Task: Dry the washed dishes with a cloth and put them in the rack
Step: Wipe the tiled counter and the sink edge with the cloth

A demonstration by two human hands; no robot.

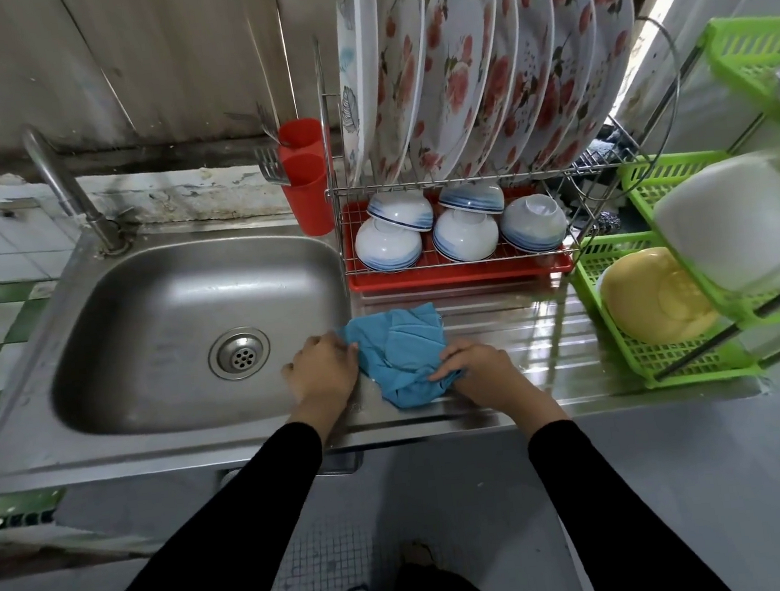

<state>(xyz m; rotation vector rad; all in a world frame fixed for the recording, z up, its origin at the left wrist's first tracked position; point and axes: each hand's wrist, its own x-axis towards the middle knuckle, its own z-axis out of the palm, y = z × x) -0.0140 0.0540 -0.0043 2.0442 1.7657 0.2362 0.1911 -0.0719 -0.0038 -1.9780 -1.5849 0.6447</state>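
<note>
A crumpled blue cloth lies on the steel drainboard just right of the sink basin. My left hand grips the cloth's left edge at the basin's rim. My right hand pinches its lower right corner. Behind the cloth stands a wire dish rack. Its upper tier holds several flowered plates on edge. Several blue-and-white bowls sit upside down on the lower tier, over a red drip tray.
The steel sink with its drain is at left, a tap behind it. A red cutlery cup with forks hangs on the rack's left side. A green plastic shelf at right holds a yellow bowl and a white container.
</note>
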